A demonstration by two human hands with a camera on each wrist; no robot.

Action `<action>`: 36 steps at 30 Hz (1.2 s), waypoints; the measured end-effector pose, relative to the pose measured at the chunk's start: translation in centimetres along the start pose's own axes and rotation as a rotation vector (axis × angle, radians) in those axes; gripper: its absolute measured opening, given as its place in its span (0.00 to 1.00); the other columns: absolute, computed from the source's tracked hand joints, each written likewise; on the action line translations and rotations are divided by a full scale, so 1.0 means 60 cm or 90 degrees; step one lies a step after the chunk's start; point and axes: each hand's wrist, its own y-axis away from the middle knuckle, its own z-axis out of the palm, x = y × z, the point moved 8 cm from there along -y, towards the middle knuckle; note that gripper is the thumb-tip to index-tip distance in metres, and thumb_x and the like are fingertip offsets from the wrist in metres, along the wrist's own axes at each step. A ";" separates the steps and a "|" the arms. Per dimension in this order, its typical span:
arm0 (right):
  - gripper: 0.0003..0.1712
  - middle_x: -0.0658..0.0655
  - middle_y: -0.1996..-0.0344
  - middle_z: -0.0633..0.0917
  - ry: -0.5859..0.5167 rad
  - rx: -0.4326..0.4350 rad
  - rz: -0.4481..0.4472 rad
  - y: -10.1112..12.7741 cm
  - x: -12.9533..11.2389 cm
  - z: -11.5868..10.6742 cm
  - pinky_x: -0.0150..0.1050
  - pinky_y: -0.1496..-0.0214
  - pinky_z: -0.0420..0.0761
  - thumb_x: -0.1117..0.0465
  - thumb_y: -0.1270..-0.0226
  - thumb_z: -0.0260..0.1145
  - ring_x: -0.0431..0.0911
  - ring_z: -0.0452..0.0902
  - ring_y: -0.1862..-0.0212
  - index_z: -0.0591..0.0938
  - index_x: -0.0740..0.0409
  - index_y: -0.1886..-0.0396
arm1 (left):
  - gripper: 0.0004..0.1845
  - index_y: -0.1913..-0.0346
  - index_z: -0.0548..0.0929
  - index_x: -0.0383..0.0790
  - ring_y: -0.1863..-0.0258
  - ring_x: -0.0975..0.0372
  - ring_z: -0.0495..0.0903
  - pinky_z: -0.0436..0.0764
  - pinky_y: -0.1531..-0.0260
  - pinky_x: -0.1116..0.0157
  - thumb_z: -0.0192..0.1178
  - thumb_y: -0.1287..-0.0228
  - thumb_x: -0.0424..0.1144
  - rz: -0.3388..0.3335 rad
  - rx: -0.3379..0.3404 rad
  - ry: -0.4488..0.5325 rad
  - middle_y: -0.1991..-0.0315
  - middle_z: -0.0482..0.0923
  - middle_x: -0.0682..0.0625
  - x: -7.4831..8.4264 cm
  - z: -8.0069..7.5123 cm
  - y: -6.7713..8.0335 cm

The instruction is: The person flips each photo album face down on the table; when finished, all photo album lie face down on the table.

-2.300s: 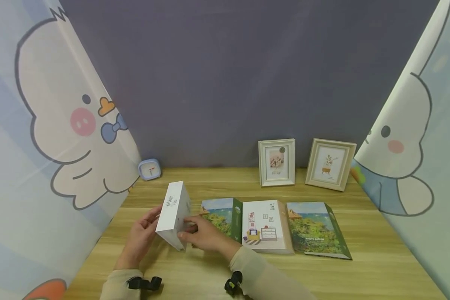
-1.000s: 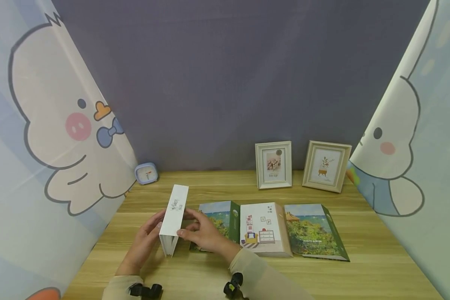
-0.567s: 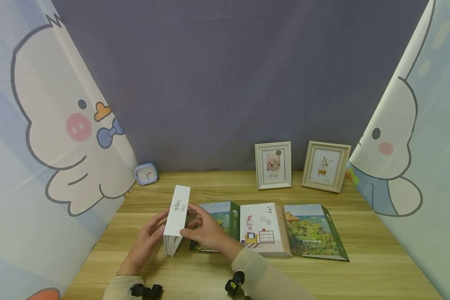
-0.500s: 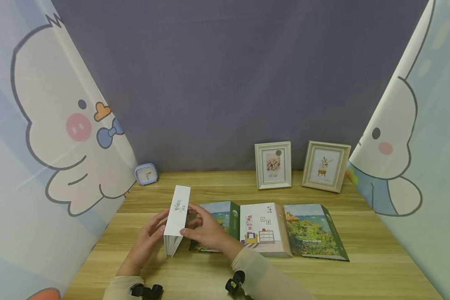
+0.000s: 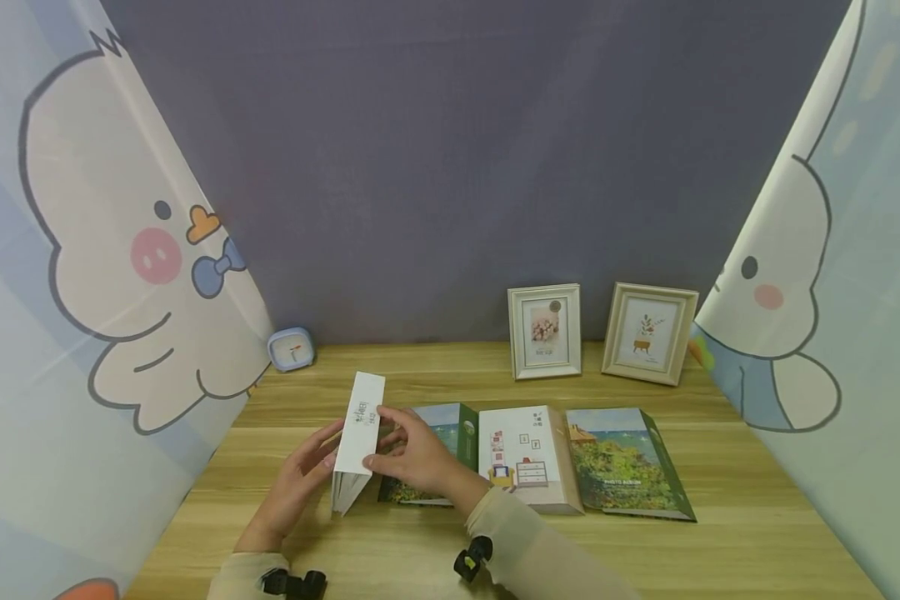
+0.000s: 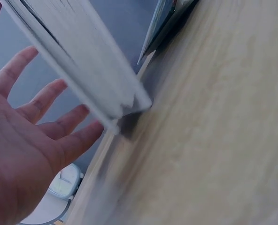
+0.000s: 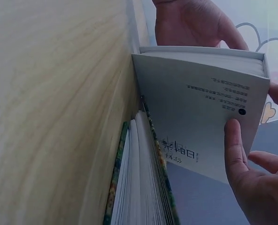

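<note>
A white book (image 5: 362, 437) stands on its edge on the wooden table (image 5: 420, 550), spine up and leaning a little right. My right hand (image 5: 405, 450) grips it, thumb (image 7: 235, 140) pressed on the printed cover (image 7: 200, 108) and fingers over the top edge. My left hand (image 5: 311, 467) lies flat against its left face with straight fingers (image 6: 59, 122); in the left wrist view the white book (image 6: 82, 61) is just off the palm. A green landscape album (image 5: 438, 450) lies flat right beside the book, partly under my right hand.
A white album with furniture drawings (image 5: 525, 458) and a second green album (image 5: 630, 462) lie in a row to the right. Two picture frames (image 5: 543, 332) (image 5: 648, 333) stand at the back wall, with a small blue clock (image 5: 291, 348) at back left. Printed curtains hang on both sides.
The white book has turned from cover-up to standing on its edge and shifted slightly right towards the green album. My left hand has flattened beside it.
</note>
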 end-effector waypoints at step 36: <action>0.43 0.64 0.28 0.70 0.080 0.007 0.091 -0.014 0.065 0.033 0.35 0.62 0.86 0.58 0.31 0.77 0.40 0.82 0.54 0.70 0.60 0.22 | 0.28 0.29 0.80 0.45 0.20 0.36 0.50 0.54 0.38 0.85 0.72 0.31 0.39 -0.020 0.009 -0.246 0.21 0.61 0.39 -0.006 -0.017 -0.001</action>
